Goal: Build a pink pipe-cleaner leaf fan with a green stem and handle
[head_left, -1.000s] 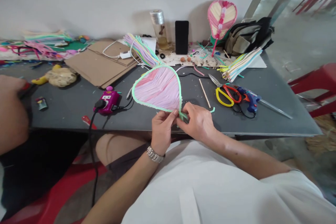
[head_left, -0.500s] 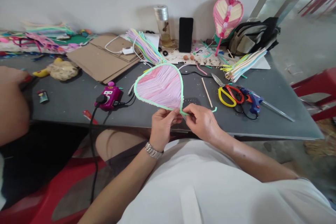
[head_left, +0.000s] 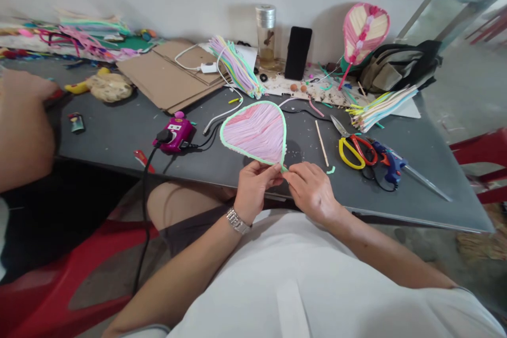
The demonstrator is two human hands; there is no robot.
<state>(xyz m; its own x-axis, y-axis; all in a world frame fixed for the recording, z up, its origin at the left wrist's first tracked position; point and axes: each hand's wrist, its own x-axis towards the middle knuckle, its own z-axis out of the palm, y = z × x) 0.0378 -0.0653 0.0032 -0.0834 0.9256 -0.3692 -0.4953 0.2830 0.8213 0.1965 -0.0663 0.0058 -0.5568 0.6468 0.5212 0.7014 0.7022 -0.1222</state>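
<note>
Pinching the bottom tip of a pink strip-covered heart-shaped panel (head_left: 253, 133) with both hands: left hand (head_left: 255, 198), fingers (head_left: 269, 170) clenched on the lower edge; right hand (head_left: 312, 194), fingertips (head_left: 295, 171) grasping the point where the mint-green rim (head_left: 253, 102) comes together. Panel is held just over the front edge of the grey table (head_left: 447, 206), tip toward the person. Done, as far as visible: pink strips cover the whole face, rim runs all the way round. Not on it: the centre spine seen on the pink-and-cream fan (head_left: 365, 31) propped at the wall. Can't tell if the tip is fixed yet. Right of the hands: yellow-and-red scissors (head_left: 350, 154), blue hot glue gun (head_left: 390, 165), wooden stick (head_left: 321, 150), small green scrap (head_left: 330, 170). Further back: pastel strip bundles (head_left: 237, 66), cardboard sheets (head_left: 166, 76), phone (head_left: 298, 53), glass bottle (head_left: 265, 37). Left: magenta power socket (head_left: 174, 134), its black cable dropping past the table edge. Another person's arm (head_left: 24, 127) sits at far left, apart from the panel; what that hand holds is unclear.
</note>
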